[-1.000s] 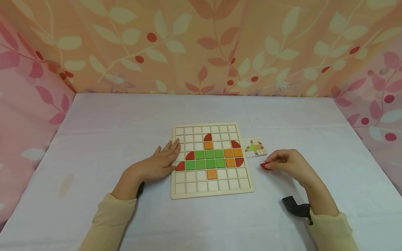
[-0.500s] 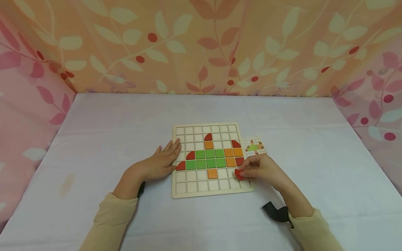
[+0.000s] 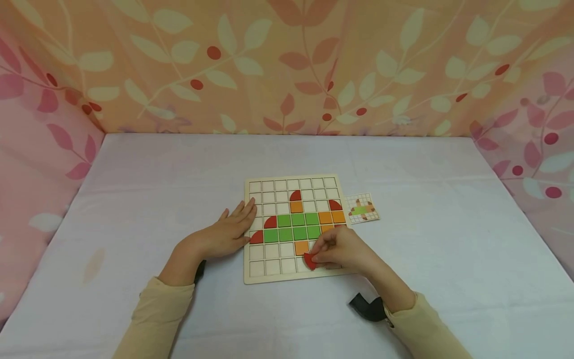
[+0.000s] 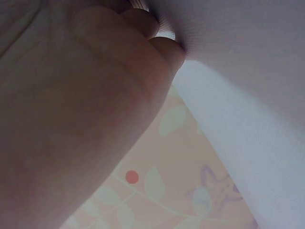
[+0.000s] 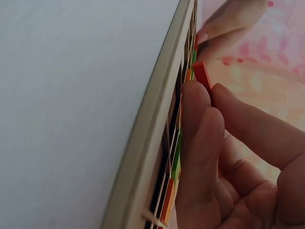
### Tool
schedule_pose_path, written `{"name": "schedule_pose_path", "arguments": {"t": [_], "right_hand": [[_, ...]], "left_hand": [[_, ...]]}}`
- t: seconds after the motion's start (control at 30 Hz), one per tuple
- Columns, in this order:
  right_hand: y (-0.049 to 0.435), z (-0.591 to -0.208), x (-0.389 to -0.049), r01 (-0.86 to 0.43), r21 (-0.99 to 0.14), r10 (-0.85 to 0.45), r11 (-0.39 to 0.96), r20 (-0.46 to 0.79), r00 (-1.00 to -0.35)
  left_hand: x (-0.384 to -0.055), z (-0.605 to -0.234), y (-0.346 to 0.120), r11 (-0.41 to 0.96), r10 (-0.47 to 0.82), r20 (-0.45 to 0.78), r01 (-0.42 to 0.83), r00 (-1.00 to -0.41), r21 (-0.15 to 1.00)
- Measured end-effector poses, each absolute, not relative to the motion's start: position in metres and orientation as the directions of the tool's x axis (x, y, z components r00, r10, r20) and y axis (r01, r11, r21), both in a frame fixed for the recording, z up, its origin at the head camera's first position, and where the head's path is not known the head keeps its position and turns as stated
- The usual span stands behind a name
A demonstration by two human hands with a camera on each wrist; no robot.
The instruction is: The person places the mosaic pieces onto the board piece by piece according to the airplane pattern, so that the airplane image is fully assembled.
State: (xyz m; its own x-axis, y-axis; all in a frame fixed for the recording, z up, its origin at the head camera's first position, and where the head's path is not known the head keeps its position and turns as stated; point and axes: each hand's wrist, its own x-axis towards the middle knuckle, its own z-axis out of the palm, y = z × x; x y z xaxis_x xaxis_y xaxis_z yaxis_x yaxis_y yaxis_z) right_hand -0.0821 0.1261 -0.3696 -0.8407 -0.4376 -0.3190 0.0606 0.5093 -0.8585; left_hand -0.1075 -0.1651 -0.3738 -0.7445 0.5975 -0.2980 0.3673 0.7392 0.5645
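My right hand [image 3: 343,251] pinches a red quarter-circle tile [image 3: 309,262] between thumb and fingertips, over the lower part of the wooden grid board [image 3: 265,268]. In the right wrist view the red tile [image 5: 202,78] stands tilted at the fingertips. Beside the board's left edge lies my left hand [image 3: 226,230], fingers straight, with the fingertips resting on the border. Green square tiles [image 3: 299,220], orange square tiles [image 3: 301,248] and other red quarter-circle tiles [image 3: 270,222] sit in the grid. The right hand covers some lower-right cells.
A small pattern card [image 3: 363,208] lies against the board's right edge, showing a similar coloured figure on a grid. White cloth [image 3: 179,169] covers the table. A floral curtain [image 3: 251,75] hangs behind it and along the sides.
My right hand has carried the red quarter-circle tile leftward from the table right of the board to the lower grid cells, below the orange square. The left hand stays put.
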Motion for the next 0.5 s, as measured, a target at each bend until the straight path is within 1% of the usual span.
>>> {"name": "schedule_pose_path", "arguments": {"t": [0.07,0.33,0.5], "right_hand": [[0.123,-0.37,-0.082,0.044,-0.854,-0.445,0.519,-0.313,-0.839],[0.116,-0.372,-0.083,-0.089,-0.795,-0.465,0.6,-0.256,-0.847],[0.114,-0.372,-0.084,-0.125,-0.778,-0.483,0.616,-0.247,-0.84]], "left_hand": [[-0.107,-0.375,-0.165,0.738,0.599,-0.297,0.369,-0.744,0.566],[-0.108,-0.377,-0.165,0.736,0.602,-0.3,0.368,-0.741,0.568],[-0.107,-0.376,-0.166,0.73,0.604,-0.294,0.365,-0.741,0.577]]}}
